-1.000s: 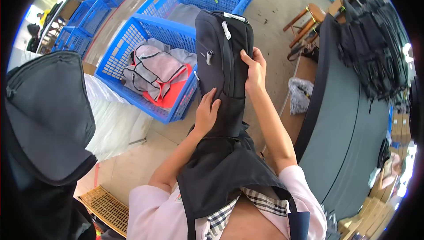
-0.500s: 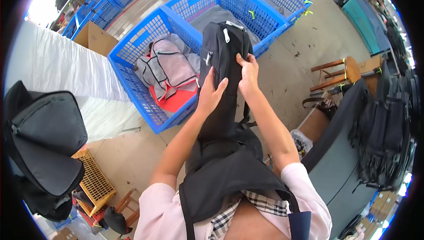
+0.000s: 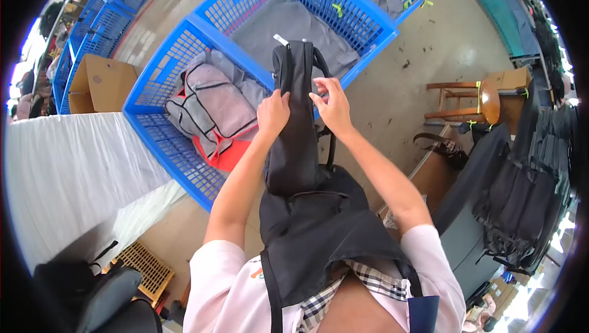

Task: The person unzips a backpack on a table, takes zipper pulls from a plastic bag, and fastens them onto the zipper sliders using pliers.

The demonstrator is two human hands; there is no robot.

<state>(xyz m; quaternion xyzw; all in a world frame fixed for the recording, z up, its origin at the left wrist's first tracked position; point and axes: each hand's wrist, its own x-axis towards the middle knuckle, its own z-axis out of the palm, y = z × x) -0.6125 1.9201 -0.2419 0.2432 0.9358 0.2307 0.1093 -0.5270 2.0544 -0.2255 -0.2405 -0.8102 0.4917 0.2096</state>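
Note:
A black backpack point(image 3: 293, 155) stands upright on my lap, turned so a narrow side faces me. White tabs show near its top. My left hand point(image 3: 273, 114) is closed on the left edge of the backpack, about halfway up, with the thumb pointing upward along the fabric. At the opposite edge is my right hand point(image 3: 333, 109), its fingers curved and apart, the tips beside the backpack and its strap. Whether those tips touch the fabric I cannot tell.
Blue plastic crates point(image 3: 202, 195) stand ahead; one holds a grey and red bag point(image 3: 221, 103), another grey fabric point(image 3: 288, 23). White sheeting point(image 3: 86, 173) lies left, near a cardboard box point(image 3: 101, 81). A wooden stool point(image 3: 489, 101) and black bags point(image 3: 518, 201) are at the right.
The backpack has turned so its narrow side faces me. My left hand has closed on its left edge, while my right hand has come off its front to the right edge. The view has shifted.

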